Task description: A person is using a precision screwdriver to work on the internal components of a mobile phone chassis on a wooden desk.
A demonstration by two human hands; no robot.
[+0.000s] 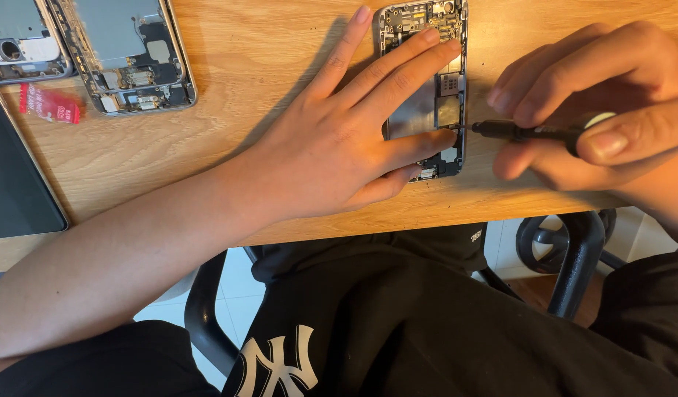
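On desk, three opened phones [425, 88], perhaps, one screwdriver [526, 131]

Left arm comes in bare from the lower left, forearm angled up and to the right across the frame. The left hand [346, 140] lies palm down, pretty much flat, wrist straight. Its fingers [412, 62] are stretched out and a little spread, pointing up and right, index furthest out on its own, the others closer together, pinky lowest and slightly curled in. The right hand [596, 103] sits at the right edge, knuckles toward the camera, fingers curled in tight in a pinch, thumb pressed along the front with its nail showing. The two hands are just beside each other, fingertips nearly meeting. Right forearm is mostly out of view.
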